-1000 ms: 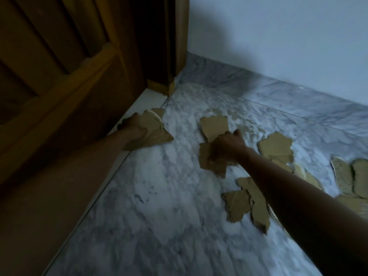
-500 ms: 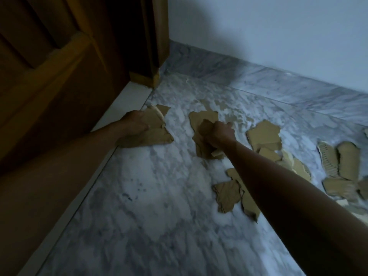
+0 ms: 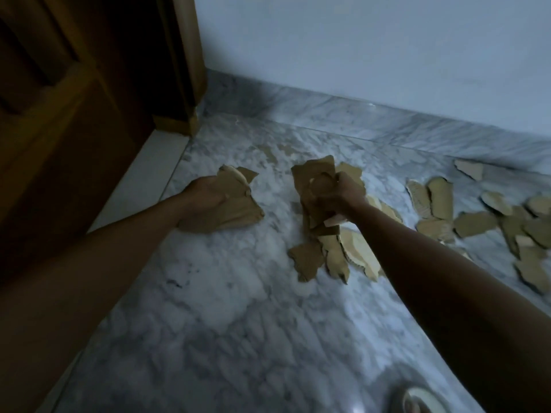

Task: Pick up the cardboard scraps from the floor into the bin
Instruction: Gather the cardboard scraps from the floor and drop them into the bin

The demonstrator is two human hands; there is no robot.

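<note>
My left hand (image 3: pixel 205 193) grips a bundle of brown cardboard scraps (image 3: pixel 235 207) low over the marble floor, near the door sill. My right hand (image 3: pixel 340 195) holds a second bunch of scraps (image 3: pixel 310 174), lifted slightly with pieces sticking up and hanging down. Below my right wrist several loose scraps (image 3: pixel 334 257) lie on the floor. More torn pieces (image 3: pixel 474 222) are scattered to the right, along the wall. No bin shows clearly in this view.
A wooden door (image 3: pixel 59 99) and its frame (image 3: pixel 190 70) fill the left side, above a pale sill (image 3: pixel 140 180). A white wall with a marble skirting (image 3: pixel 357 111) runs across the back. A rounded pale object (image 3: pixel 417 400) peeks in at the bottom edge.
My right hand has gathered the scraps under it and raised them off the floor. My left hand keeps its bundle in about the same place. The view has shifted right, showing more scattered scraps.
</note>
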